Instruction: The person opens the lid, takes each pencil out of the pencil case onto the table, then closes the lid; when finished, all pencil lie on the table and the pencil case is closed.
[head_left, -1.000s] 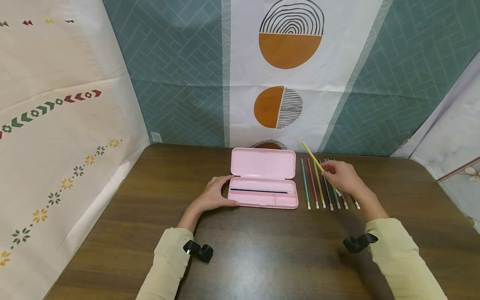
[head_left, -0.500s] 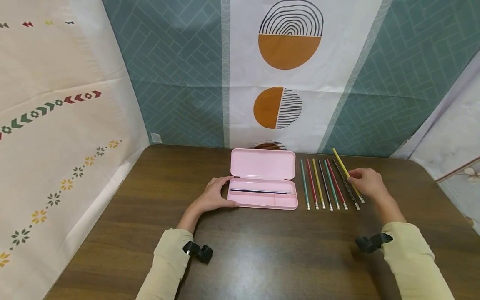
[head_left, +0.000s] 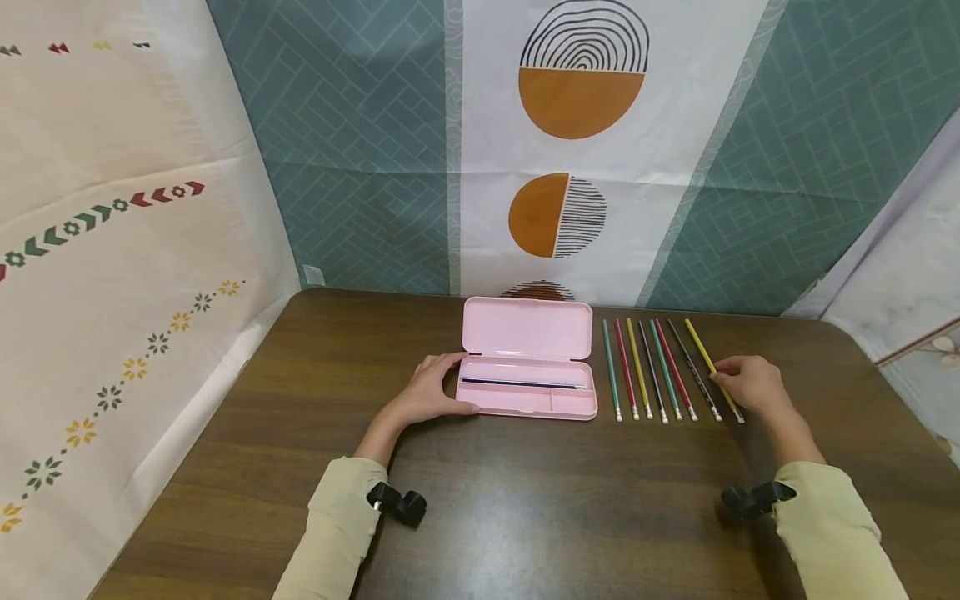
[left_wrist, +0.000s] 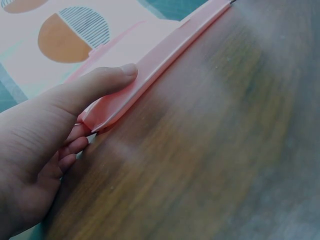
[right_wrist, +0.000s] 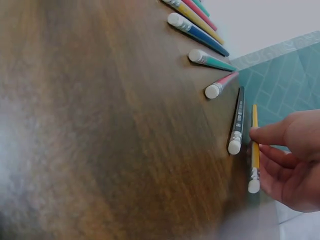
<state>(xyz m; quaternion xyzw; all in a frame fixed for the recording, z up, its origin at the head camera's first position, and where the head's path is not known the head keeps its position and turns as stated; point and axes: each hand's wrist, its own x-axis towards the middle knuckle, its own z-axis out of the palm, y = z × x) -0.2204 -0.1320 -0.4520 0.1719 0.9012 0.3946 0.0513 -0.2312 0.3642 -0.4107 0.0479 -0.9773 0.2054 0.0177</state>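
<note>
A pink pencil case (head_left: 510, 401) lies with its lid (head_left: 527, 327) raised at the back of the table. One dark pencil (head_left: 521, 383) rests in its long compartment. My left hand (head_left: 423, 393) grips the case's left end, the thumb on the front wall in the left wrist view and the fingers partly hidden behind. At the right end of a pencil row, my right hand (head_left: 752, 385) pinches a yellow pencil (head_left: 701, 346) between thumb and fingers. Its white eraser end points toward me. Just left of it lies a black pencil (right_wrist: 238, 120).
Several more pencils, among them teal (head_left: 611, 367), red (head_left: 625, 367) and yellow (head_left: 638, 367) ones, lie side by side between the case and the black pencil. A patterned cloth (head_left: 360, 167) hangs right behind the table's (head_left: 487, 508) back edge.
My right hand has carried the yellow pencil rightward past the row and lowered it beside the black pencil. The left hand and the case have stayed put.
</note>
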